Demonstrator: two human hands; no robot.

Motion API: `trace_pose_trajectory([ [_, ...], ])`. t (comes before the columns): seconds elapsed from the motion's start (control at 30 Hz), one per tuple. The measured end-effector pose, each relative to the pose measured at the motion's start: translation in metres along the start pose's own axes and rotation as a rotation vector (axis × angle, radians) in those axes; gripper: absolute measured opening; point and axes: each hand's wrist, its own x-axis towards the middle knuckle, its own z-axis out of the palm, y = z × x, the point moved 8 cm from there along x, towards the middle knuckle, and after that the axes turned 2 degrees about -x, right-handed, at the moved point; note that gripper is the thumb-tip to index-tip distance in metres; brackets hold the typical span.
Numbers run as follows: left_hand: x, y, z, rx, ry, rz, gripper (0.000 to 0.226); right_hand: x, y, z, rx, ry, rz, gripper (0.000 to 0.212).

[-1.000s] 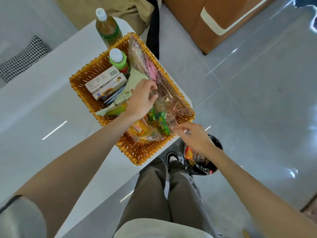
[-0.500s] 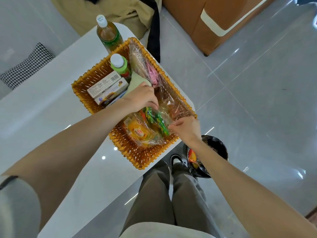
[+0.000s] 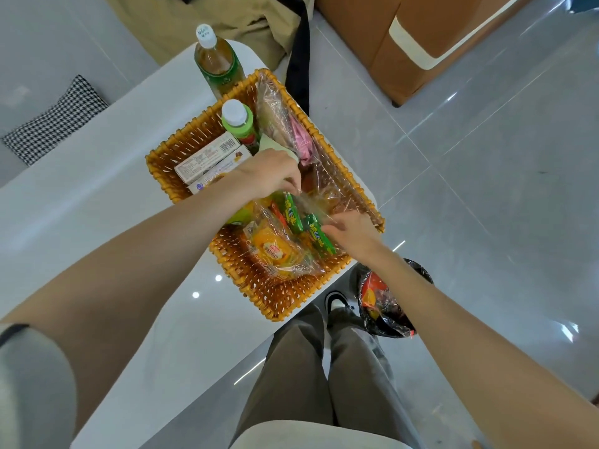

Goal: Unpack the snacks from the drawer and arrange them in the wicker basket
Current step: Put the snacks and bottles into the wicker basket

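An orange wicker basket (image 3: 275,294) stands on the white table (image 3: 81,205). In it lie two snack boxes (image 3: 207,160), a small green bottle (image 3: 240,123), a long clear packet with pink inside (image 3: 291,131), and a clear plastic bag of snacks (image 3: 282,251) with yellow and green packets. My left hand (image 3: 269,175) reaches into the basket and pinches the top of the clear bag. My right hand (image 3: 351,230) grips the bag's right side by the green packets.
A tall tea bottle (image 3: 217,64) stands on the table just behind the basket. A black-lined bin (image 3: 385,306) with wrappers sits on the floor by my legs. A brown sofa (image 3: 421,37), a khaki bag (image 3: 227,24) and a checked cushion (image 3: 55,121) lie farther off.
My right hand rose from the basket's near edge onto the clear bag. My left hand shifted down to the bag's top. The bag now lies lower in the basket.
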Motion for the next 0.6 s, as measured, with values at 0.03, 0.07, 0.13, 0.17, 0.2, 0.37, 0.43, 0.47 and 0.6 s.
trace_pose_trajectory([
  [0.03,-0.001,-0.002,0.000,-0.003,0.006,-0.006,0.022,0.001,-0.001,0.002,-0.053,0.032,-0.015,0.031],
  [0.07,-0.002,-0.006,0.000,-0.001,0.014,-0.016,0.022,0.003,0.000,0.004,-0.079,0.064,-0.015,0.028],
  [0.13,-0.003,-0.009,0.000,0.018,0.039,-0.034,0.024,0.006,0.002,0.002,-0.076,0.087,0.000,0.027],
  [0.17,-0.003,-0.009,0.000,0.027,0.063,-0.044,0.024,0.007,0.001,-0.001,-0.054,0.076,0.004,0.027],
  [0.2,-0.004,-0.008,0.000,0.024,0.100,-0.058,0.025,0.007,0.002,-0.004,-0.014,0.055,0.011,0.029],
  [0.37,-0.039,-0.002,0.023,-0.272,0.437,-0.224,0.057,-0.023,0.005,-0.014,0.108,-0.051,-0.001,0.075],
  [0.43,-0.062,-0.001,0.034,-0.420,0.643,-0.350,0.056,-0.029,0.003,-0.012,0.032,-0.040,-0.049,0.073],
  [0.47,-0.072,0.001,0.041,-0.488,0.727,-0.412,0.053,-0.031,0.001,-0.012,-0.006,-0.005,-0.081,0.064],
  [0.6,-0.075,0.019,0.089,-0.811,0.570,-0.504,0.025,-0.042,-0.007,-0.022,-0.164,0.237,-0.258,0.008],
])
